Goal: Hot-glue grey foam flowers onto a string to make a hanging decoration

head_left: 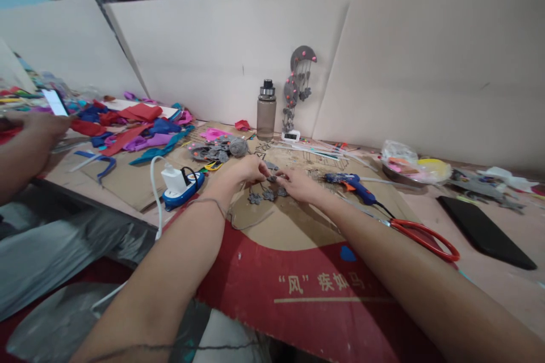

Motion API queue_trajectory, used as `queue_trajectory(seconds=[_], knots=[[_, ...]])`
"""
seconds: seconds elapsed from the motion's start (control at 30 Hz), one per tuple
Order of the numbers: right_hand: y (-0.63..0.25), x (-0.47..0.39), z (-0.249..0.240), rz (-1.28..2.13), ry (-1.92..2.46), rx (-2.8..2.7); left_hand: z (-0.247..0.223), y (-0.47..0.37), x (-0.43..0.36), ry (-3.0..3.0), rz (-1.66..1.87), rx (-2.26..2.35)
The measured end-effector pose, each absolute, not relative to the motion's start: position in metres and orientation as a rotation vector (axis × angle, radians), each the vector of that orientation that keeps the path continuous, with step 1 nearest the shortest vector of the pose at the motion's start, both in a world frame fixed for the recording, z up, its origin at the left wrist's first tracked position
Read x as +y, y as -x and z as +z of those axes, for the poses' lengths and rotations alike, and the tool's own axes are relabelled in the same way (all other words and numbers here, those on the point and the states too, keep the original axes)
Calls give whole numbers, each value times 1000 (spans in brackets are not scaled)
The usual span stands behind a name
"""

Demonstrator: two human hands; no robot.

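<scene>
My left hand (254, 169) and my right hand (294, 183) meet over the cardboard sheet, fingers pinched on a small grey felt piece (271, 178). The fingertips partly cover it. Just below hang or lie several small grey felt flowers (268, 195); how they join the piece is too small to tell. A loose tail of grey yarn (251, 227) curls on the cardboard (298, 232) by my left wrist. Right of my right hand lies a blue hot glue gun (351, 186). Red-handled scissors (426, 238) rest beside my right forearm.
A power strip (183, 191) with a white plug stands left. Behind are grey felt pieces, a yarn ball (238, 147), a water bottle (266, 113) and a grey moon hanging (303, 59). A black phone (485, 231) lies right. Another person's hand (42, 130) is beside coloured scraps (140, 125).
</scene>
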State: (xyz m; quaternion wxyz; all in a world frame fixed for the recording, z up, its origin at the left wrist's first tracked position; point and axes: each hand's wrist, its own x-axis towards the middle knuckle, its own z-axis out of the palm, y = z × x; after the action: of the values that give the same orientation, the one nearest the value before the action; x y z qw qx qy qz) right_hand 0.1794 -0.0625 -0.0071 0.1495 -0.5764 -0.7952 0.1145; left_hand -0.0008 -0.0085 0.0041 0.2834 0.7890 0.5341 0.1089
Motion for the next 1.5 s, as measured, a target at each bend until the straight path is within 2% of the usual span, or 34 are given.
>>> queue_trajectory(seconds=[0.33, 0.5, 0.7, 0.8, 0.87, 1.07, 1.17, 1.33, 1.5], knots=[[-183, -55, -14, 347, 1517, -2335, 4, 4, -7, -2113, 289, 1362], [-190, -63, -5, 376, 1476, -2134, 2, 5, -4, -2058, 343, 1408], [-250, -91, 10, 38, 1660, -1853, 4, 3, -2, -2257, 553, 1475], [-286, -105, 5, -331, 2046, -1688, 2, 2, 1, -2339, 616, 1395], [-302, -113, -1, -405, 2277, -1630, -1, 1, 3, -2351, 616, 1360], [-314, -114, -1, -204, 2490, -1934, -7, 2, 4, -2348, 501, 1342], [-322, -102, 0, -130, 2503, -1926, -6, 2, 2, -2370, 471, 1334], [-341, -84, -5, 228, 2430, -1874, -6, 0, 2, -2367, 465, 1341], [-344, -85, -3, 298, 2371, -1764, -4, -2, 1, -2372, 452, 1372]])
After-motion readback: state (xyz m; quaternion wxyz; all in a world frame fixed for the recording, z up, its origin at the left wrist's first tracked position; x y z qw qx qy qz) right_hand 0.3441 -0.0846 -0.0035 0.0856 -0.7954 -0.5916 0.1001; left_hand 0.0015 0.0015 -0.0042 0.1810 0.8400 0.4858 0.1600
